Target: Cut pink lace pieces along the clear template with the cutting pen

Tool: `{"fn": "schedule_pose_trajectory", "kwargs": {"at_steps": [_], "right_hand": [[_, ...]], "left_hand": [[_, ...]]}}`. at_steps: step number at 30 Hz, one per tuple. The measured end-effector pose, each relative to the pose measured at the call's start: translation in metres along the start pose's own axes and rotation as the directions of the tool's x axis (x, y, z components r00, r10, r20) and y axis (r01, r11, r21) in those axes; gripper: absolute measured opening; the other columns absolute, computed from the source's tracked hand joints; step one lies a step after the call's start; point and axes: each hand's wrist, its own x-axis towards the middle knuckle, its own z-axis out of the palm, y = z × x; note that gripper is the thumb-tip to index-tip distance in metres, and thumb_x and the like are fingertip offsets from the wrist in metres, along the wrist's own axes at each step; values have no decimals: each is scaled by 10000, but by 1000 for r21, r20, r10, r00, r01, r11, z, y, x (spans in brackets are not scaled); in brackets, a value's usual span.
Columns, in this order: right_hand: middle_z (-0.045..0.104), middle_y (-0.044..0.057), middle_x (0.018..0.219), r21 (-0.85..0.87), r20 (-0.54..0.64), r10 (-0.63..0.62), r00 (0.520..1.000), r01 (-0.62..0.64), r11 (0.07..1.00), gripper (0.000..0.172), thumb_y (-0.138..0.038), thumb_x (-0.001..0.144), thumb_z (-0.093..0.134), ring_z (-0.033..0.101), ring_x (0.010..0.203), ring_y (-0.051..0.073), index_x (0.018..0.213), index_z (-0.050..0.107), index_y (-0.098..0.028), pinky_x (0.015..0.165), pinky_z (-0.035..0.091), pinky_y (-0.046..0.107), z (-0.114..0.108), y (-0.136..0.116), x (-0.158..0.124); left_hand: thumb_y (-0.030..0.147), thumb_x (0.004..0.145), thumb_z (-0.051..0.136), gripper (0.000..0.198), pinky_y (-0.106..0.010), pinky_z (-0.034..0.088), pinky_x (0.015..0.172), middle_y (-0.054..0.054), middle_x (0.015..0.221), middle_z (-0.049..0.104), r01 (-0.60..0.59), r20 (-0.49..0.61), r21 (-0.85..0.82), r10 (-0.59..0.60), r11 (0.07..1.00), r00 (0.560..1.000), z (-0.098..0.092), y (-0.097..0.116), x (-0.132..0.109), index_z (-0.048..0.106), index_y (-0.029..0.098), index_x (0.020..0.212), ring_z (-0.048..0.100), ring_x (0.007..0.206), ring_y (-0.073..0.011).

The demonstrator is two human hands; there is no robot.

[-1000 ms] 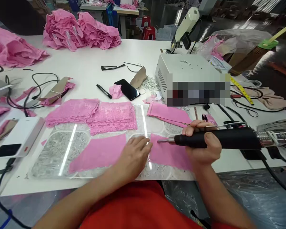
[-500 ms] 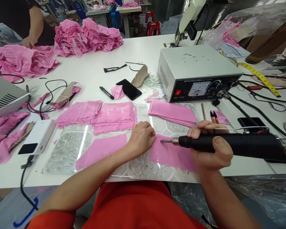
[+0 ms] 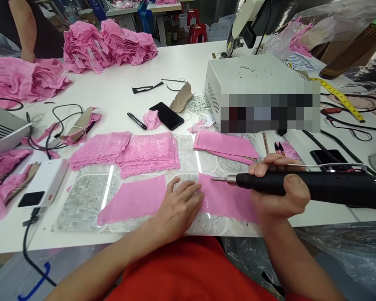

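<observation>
My right hand (image 3: 280,190) is closed around a black handheld tool (image 3: 310,190) whose metal tip points left over a pink fabric piece (image 3: 227,200). My left hand (image 3: 180,207) lies flat with fingers spread at that piece's left edge, on a clear glass plate (image 3: 84,200) over patterned lace. A second pink fabric piece (image 3: 133,200) lies to the left of that hand. Beyond them sit two stacks of pink lace trim (image 3: 125,150) and a folded pink strip (image 3: 225,146).
A white control box (image 3: 253,90) stands at the right, cables and a yellow tape measure (image 3: 340,98) beside it. A phone (image 3: 166,116), marker (image 3: 137,121), and piles of pink garments (image 3: 109,44) lie farther back. Another person (image 3: 21,29) stands at far left.
My left hand went from curled at the fabric's top edge to flat and spread, lower on the plate. The view tilted slightly. The tool stays over the fabric.
</observation>
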Motion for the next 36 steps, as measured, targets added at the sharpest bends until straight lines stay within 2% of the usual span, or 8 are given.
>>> {"fn": "schedule_pose_trajectory", "kwargs": {"at_steps": [6, 14, 17, 20, 22, 25, 30, 36], "right_hand": [[566, 0, 765, -49, 1, -13, 1000, 13, 999, 165, -338, 659, 587, 508, 494, 101, 747, 601, -199, 491, 473, 300, 13, -1, 0], [585, 0, 790, -93, 55, -63, 997, 68, 993, 150, -329, 657, 562, 501, 485, 95, 751, 609, -222, 483, 466, 304, 16, -2, 8], [542, -7, 778, -150, -2, -152, 988, 150, 977, 177, -379, 676, 537, 481, 479, 90, 749, 556, -219, 474, 447, 297, 12, -9, 22], [481, -9, 786, -240, -100, -300, 949, 270, 933, 213, -435, 720, 495, 458, 493, 80, 719, 476, -222, 488, 431, 285, 4, -24, 41], [461, -9, 779, -263, -138, -346, 928, 303, 916, 221, -438, 729, 480, 449, 497, 75, 709, 459, -219, 493, 427, 278, 0, -32, 48], [477, -5, 750, -206, -127, -320, 939, 291, 934, 201, -406, 723, 487, 450, 479, 76, 733, 503, -206, 471, 419, 269, -1, -34, 46], [543, 5, 752, -93, 2, -195, 981, 195, 976, 181, -362, 700, 550, 491, 482, 86, 758, 566, -192, 471, 443, 273, 11, -15, 25], [556, 7, 775, -116, 41, -93, 995, 98, 988, 206, -385, 689, 583, 507, 485, 90, 767, 564, -195, 477, 450, 282, 21, -1, 13]], "left_hand": [[162, 972, 534, 222, -440, 322, 1113, -65, 1258, 678, -45, 8, -12, 45, 999, 999, 4, 3, -24, 640, 173, 1167, 592, 1204, -215], [109, 940, 544, 283, -430, 361, 1118, -78, 1249, 684, -40, -11, -40, 39, 998, 999, 0, -8, -32, 633, 180, 1199, 575, 1252, -226], [104, 938, 539, 302, -437, 337, 1146, -85, 1283, 665, -99, -7, -56, 99, 993, 995, 4, -10, -31, 631, 179, 1216, 523, 1316, -241], [98, 953, 512, 282, -430, 255, 1199, -78, 1305, 652, -156, -37, -90, 153, 984, 988, 10, -13, -29, 642, 161, 1194, 460, 1374, -242], [97, 961, 494, 281, -423, 210, 1222, -73, 1317, 645, -171, -44, -115, 167, 979, 985, 13, -15, -29, 645, 156, 1190, 426, 1400, -237], [94, 961, 490, 291, -433, 190, 1233, -82, 1321, 640, -208, -45, -99, 205, 973, 978, 15, -17, -28, 637, 149, 1206, 392, 1423, -238], [117, 953, 514, 301, -467, 177, 1242, -87, 1328, 634, -209, -30, -61, 207, 976, 978, 13, -13, -29, 629, 139, 1230, 390, 1423, -256], [194, 968, 522, 312, -515, 288, 1198, -109, 1355, 612, -186, 40, -27, 187, 982, 982, 8, -9, -29, 605, 138, 1263, 459, 1374, -282]]}}
